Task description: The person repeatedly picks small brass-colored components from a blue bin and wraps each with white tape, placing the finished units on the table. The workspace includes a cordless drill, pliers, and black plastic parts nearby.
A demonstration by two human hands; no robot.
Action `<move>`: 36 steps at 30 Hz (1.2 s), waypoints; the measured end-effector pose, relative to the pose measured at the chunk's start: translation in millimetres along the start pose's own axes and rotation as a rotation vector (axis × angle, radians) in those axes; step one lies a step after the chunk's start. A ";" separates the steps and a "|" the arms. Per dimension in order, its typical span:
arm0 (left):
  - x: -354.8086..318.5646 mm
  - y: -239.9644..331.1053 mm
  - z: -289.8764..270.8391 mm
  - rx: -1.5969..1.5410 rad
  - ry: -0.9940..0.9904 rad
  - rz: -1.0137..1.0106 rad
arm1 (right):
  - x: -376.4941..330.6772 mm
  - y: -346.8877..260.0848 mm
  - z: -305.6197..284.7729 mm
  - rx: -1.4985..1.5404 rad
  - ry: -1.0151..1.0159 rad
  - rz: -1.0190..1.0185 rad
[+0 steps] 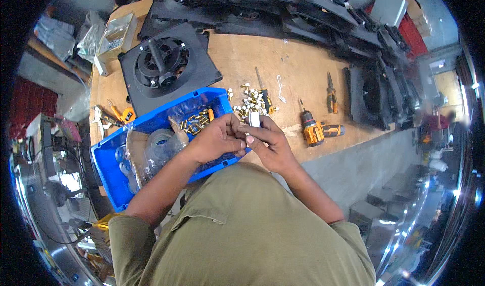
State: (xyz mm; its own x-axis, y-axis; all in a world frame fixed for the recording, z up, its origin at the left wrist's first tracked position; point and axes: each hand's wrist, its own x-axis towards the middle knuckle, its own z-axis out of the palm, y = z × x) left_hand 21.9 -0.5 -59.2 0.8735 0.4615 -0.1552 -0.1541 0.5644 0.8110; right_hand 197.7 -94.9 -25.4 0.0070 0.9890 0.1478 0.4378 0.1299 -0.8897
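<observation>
Pinching a small white block (pixel 254 119) with the fingers of the right hand (pixel 270 143), in front of the belly, near the right end of a blue bin (pixel 106 170). Having the left hand (pixel 221 137) close against the right, with fingers curled and tips gathered; cannot tell the exact grip of the left, because of overlapping fingers. Pointing the free end of the block away from the body, toward a loose pile of fittings (pixel 250 100), white and brass, with the long axis nearly up and down in the view. Crossing the bin with the left forearm (pixel 166 177), and hiding by this a part of its inside. Seeing there brass pieces (pixel 193 124) and clear plastic discs (pixel 160 143). Meeting straight ahead the pile, in the way, with a screwdriver (pixel 267 102) just beside. Finding to the right, on the wooden table (pixel 298 59), a drill (pixel 313 133) lying on its side and, farther, pliers (pixel 331 102). Finding beyond the bin a black fan housing (pixel 189 84), and along the far edge many stacked black panels (pixel 257 26).
</observation>
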 end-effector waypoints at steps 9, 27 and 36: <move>-4.9 4.3 -3.6 -0.236 0.005 -0.001 | -0.7 -0.2 8.4 0.198 -0.044 -0.128; -0.2 2.8 -0.1 -0.045 0.074 0.031 | 2.1 -1.8 0.6 -0.242 -0.047 -0.192; 0.1 1.4 -1.8 -0.109 0.040 0.084 | 7.0 -8.3 -8.5 -0.284 -0.146 -0.163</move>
State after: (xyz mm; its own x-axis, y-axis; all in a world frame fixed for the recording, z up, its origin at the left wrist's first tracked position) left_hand 20.9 1.6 -59.1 0.8367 0.5359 -0.1133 -0.2772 0.5926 0.7563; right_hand 201.7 -89.7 -13.4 -0.2033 0.9592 0.1965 0.6552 0.2824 -0.7007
